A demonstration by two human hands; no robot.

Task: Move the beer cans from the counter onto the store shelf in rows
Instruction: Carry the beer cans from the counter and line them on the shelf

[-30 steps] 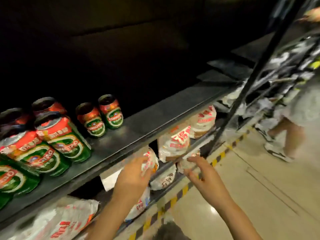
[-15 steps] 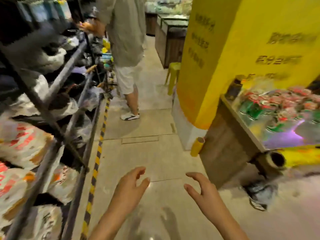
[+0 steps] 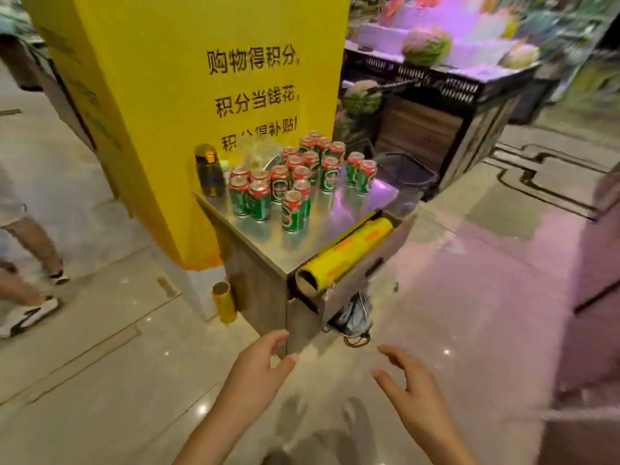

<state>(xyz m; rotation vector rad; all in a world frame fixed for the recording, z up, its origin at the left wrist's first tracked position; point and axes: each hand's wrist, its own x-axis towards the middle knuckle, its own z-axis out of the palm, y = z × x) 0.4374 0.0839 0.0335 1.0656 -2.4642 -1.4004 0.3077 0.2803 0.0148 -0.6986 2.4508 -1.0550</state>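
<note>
Cans point(image 3: 295, 177) upright in a cluster on the worktop point(image 3: 339, 226), against the yellow pillar point(image 3: 188, 95). Left hand point(image 3: 256, 370) and right hand point(image 3: 411, 387) empty, fingers loosely spread, low over the floor, near side of worktop.

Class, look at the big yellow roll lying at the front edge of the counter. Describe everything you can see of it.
The yellow roll is a long cylinder of glossy yellow film, probably plastic wrap, with faint orange marks along its side. It is wound on a tube whose open, brownish end faces the camera. It lies on its side in a trough-like holder at the front edge of the metal counter, angled from near left to far right. Nothing else touches it; the beer cans stand apart behind it.
</note>
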